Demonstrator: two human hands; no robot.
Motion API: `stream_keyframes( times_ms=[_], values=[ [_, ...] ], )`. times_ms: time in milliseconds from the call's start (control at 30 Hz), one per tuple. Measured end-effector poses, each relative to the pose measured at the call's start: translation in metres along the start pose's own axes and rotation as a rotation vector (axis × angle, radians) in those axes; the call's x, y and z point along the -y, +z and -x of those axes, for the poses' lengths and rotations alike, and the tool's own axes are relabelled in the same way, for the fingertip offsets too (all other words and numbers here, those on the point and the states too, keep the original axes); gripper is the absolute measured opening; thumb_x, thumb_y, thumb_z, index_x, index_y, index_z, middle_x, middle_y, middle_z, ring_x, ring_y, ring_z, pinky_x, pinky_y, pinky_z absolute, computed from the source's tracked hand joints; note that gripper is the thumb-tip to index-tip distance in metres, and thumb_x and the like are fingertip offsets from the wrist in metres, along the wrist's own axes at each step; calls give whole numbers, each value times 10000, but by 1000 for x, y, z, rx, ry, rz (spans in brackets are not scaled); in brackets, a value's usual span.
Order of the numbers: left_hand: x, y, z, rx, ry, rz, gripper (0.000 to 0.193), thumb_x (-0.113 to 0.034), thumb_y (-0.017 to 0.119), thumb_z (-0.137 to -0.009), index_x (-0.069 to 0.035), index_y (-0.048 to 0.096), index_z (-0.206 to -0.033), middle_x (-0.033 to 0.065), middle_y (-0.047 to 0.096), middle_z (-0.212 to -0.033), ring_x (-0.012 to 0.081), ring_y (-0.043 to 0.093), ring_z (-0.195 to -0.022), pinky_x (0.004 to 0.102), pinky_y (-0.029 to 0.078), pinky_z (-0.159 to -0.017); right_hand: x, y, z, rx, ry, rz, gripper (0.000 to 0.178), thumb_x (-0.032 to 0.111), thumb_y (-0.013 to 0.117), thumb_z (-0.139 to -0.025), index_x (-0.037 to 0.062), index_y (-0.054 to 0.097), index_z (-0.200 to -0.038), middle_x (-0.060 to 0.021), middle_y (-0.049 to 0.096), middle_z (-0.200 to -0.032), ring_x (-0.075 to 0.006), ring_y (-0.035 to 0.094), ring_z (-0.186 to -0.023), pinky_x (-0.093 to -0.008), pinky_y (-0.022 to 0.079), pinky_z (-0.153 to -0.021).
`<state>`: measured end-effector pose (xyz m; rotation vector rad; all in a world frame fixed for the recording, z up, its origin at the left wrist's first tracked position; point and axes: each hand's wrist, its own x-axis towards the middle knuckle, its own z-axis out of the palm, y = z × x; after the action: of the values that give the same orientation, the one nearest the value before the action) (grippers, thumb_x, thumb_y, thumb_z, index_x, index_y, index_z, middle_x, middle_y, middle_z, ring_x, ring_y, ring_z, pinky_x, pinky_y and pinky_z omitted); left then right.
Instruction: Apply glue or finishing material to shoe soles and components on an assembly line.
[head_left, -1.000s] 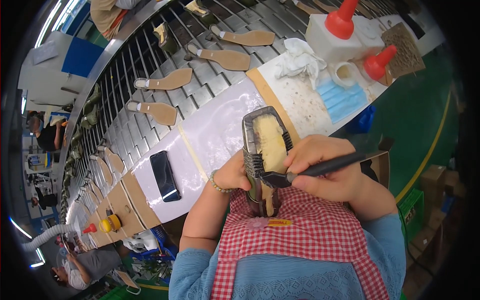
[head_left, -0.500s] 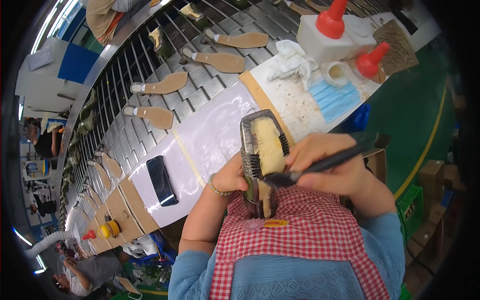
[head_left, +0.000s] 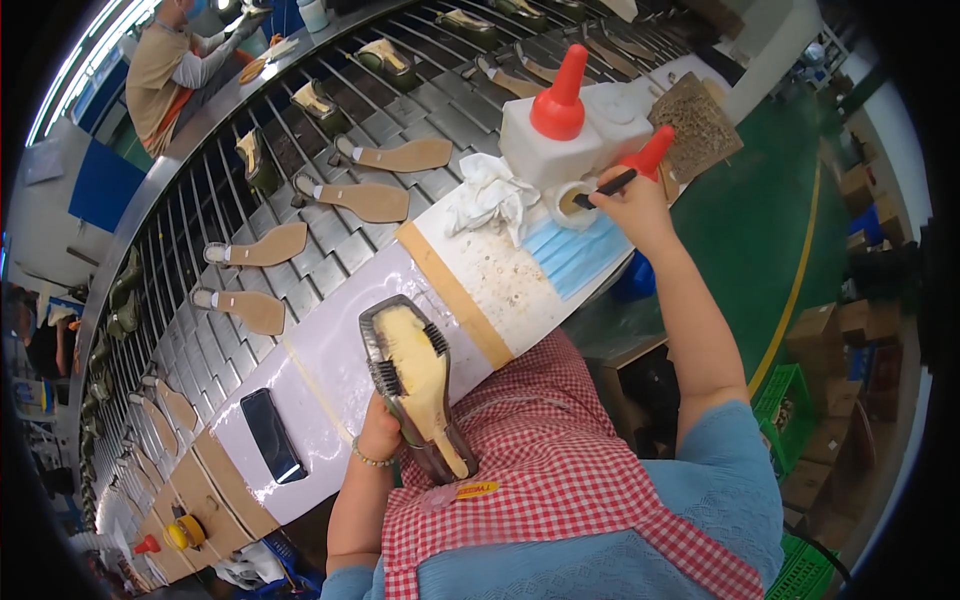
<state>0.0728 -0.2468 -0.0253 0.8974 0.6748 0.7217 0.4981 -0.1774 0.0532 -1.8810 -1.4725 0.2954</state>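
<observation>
My left hand (head_left: 380, 432) grips a dark shoe (head_left: 415, 365), held sole side up at the front of my apron. Its underside is bare and pale yellow, and dark bristly or pleated edges line both sides. At the right of the bench, my right hand (head_left: 640, 212) is closed round a black-handled brush (head_left: 612, 186). The brush's tip reaches into the mouth of a small white pot (head_left: 562, 207), so its bristles are hidden. Beside the pot lie a blue face mask (head_left: 575, 258) and a crumpled white cloth (head_left: 490, 197).
White bottles with red cone caps (head_left: 562, 100) stand just behind the pot, near a rough brown board (head_left: 695, 125). A phone (head_left: 272, 435) lies on the bench's left. Tan soles (head_left: 365, 200) and several shoes (head_left: 385, 62) rest on the slatted metal conveyor. Another person (head_left: 160, 75) sits across it.
My right hand has carried the brush from the shoe's underside out to the white pot. My left hand still holds the shoe. The whole view has shifted.
</observation>
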Motion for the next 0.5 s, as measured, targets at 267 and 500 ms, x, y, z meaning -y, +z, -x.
stream_keyframes(
  times_ms=[267, 500],
  values=[
    [1, -6, 0, -2, -3, -34, 1071, -797, 614, -606, -25, 403, -1319, 152, 613, -1064, 244, 644, -900, 369, 553, -743, 4, -1, 0, 47, 40, 32, 210, 120, 723, -709, 14, 633, -866, -122, 660, -806, -251, 641, -787, -343, 484, -722],
    [4, -9, -3, 17, -24, -43, 1077, -805, 600, -610, -30, 393, -1330, 158, 617, -1056, 245, 642, -881, 366, 550, -737, -18, -4, 5, 112, 101, -147, 195, 118, 725, -724, 12, 620, -850, -76, 640, -786, -183, 625, -756, -314, 477, -686]
  ],
)
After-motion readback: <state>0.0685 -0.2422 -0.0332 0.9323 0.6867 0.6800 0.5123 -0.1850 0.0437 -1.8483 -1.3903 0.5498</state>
